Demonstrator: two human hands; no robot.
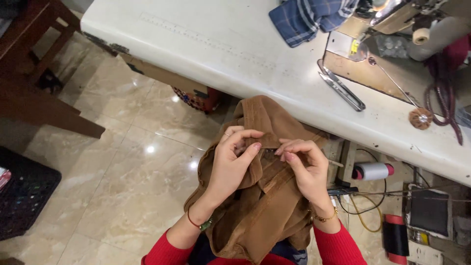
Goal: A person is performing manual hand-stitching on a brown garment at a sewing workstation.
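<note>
Brown garment (pixel 265 196) lies bunched in the lap, near the white desk (pixel 221 44), above glossy beige floor tiles (pixel 132 162). Left hand (pixel 233 162) and right hand (pixel 304 164) both pinch its seam with curled fingers. Far on the desk lie metal snips (pixel 341 91) and plaid cloth (pixel 306 17); a thread spool (pixel 373 171) sits underneath, right.

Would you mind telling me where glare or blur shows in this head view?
Head view: bright glare spots on the floor tiles; both hands, left and right, and the brown garment are sharp; the table is evenly lit, edges slightly bowed.
</note>
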